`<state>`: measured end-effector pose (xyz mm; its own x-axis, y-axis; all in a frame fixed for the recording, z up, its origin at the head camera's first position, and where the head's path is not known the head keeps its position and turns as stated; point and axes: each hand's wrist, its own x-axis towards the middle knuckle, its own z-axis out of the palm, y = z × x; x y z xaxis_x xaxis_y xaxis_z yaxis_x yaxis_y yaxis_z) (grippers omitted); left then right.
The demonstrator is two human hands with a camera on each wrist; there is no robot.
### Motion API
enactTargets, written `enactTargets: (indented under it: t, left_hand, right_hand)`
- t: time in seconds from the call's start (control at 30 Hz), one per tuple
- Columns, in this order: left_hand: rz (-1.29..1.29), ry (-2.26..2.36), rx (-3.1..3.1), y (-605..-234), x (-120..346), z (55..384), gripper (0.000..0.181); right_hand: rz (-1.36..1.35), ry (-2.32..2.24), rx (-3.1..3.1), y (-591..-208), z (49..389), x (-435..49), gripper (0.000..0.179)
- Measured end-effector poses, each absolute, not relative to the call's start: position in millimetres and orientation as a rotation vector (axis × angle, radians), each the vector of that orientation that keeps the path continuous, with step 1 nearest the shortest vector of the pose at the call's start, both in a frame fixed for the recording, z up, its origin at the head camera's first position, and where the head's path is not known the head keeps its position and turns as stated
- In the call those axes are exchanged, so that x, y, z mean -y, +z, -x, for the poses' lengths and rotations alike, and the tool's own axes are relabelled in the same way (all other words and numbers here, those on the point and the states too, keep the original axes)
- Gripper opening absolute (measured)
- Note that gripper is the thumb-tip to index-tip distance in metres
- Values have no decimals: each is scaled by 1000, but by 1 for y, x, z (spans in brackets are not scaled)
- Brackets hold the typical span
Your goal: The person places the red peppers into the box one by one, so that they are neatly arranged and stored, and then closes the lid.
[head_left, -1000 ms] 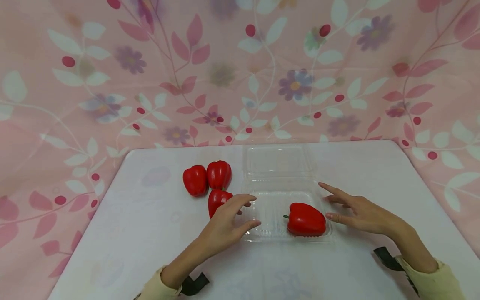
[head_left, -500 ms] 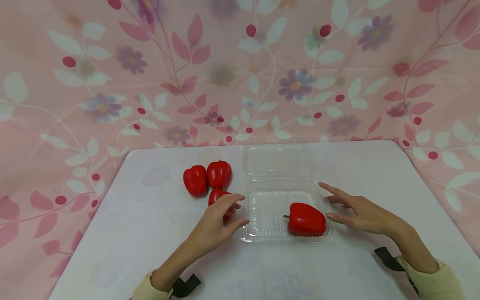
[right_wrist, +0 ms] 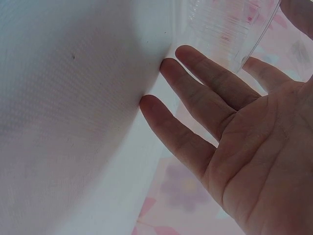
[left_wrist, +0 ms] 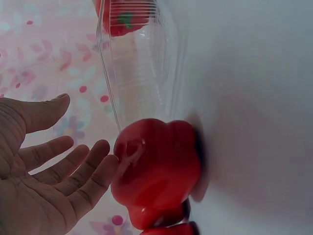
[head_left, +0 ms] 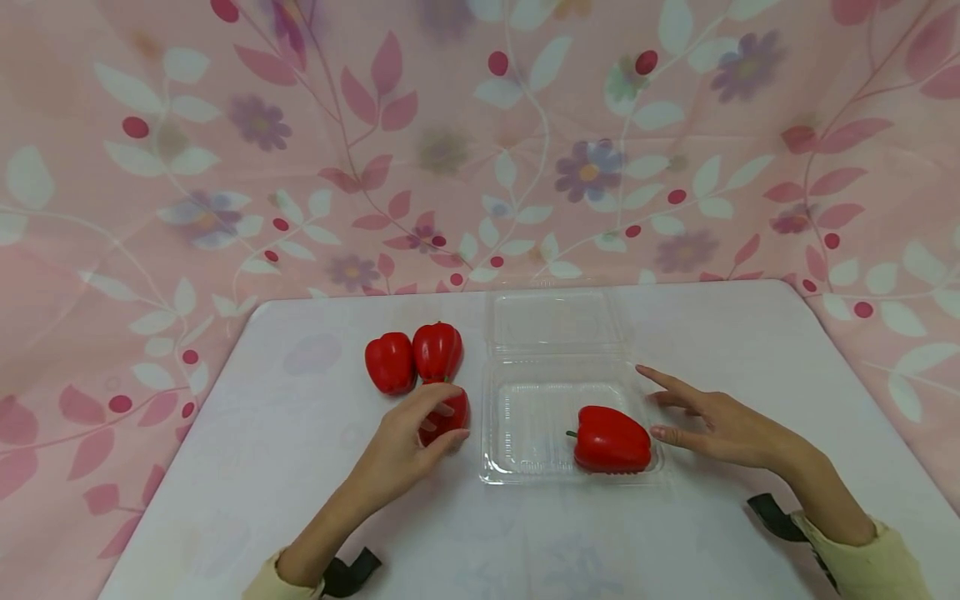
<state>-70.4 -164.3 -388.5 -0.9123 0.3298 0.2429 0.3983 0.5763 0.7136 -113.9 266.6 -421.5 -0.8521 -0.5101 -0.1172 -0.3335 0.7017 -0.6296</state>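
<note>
My left hand (head_left: 397, 446) hovers over the nearest red bell pepper (head_left: 459, 410) on the left, partly covering it in the head view. In the left wrist view the thumb stands apart from that pepper (left_wrist: 156, 164), and loosely bent fingers (left_wrist: 90, 178) are at its side; whether they touch it I cannot tell. A clear plastic clamshell box (head_left: 528, 429) lies with its lid folded back, holding another red bell pepper (head_left: 611, 439) at its right side. Beside the box's right edge is my right hand (head_left: 723, 425), fingers extended and gripping nothing; its fingertips (right_wrist: 151, 104) rest near the table.
Two more red bell peppers (head_left: 390, 363) sit side by side behind the left hand. The box's lid (head_left: 553, 321) reaches toward the back edge of the white table (head_left: 300, 450). A pink floral cloth (head_left: 450, 167) hangs behind.
My left hand has moved left, away from the box's left edge, to the front pepper of the left group. The right hand and the pepper in the box have stayed put.
</note>
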Motion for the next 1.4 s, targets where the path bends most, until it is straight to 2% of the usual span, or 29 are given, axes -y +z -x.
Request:
enactTargets:
  t: [1.0, 1.4]
  left_hand:
    - [507, -1122, 2728, -393, 195, 82, 59]
    - [484, -1144, 2767, -397, 204, 88, 53]
  right_hand:
    - [672, -890, -2635, -422, 114, -267, 82]
    - [680, -895, -2634, -422, 114, -267, 81]
